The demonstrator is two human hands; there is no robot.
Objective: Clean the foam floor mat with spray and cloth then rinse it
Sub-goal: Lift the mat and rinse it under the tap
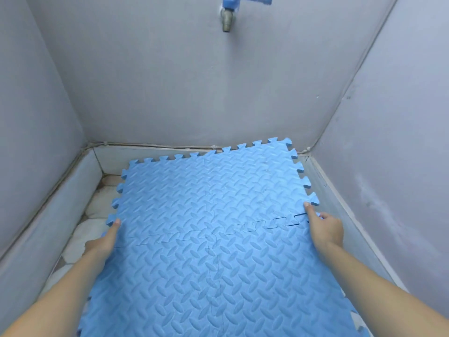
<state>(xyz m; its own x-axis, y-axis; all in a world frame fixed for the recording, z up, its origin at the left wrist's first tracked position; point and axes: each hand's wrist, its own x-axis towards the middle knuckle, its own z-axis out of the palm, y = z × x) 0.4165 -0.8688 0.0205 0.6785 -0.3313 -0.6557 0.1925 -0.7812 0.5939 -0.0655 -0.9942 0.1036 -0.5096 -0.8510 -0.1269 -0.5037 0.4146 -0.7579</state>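
The blue foam floor mat (pixel 209 239), made of interlocking tiles with a raised diamond pattern and toothed edges, lies between my two hands, stretching from below me toward the far wall. Its far right corner rides up against the low ledge (pixel 340 198), so the mat sits tilted rather than flat. A seam between tiles gapes open just beside my right thumb.

My left hand (pixel 103 242) grips the mat's left edge: the thumb lies flat on top, and the other fingers curl under the edge, out of sight. My right hand (pixel 324 228) holds the right edge at the seam, thumb stretched forward on the top face, remaining fingers wrapped over the side.

Beyond my left fingers, pale stone floor tiles (pixel 97 203) show beside the mat. Grey walls (pixel 158 81) close in on three sides of my hands. High above and ahead of my fingers, a tap with a blue plastic handle and a dull metal spout (pixel 228 18) juts from the far wall.
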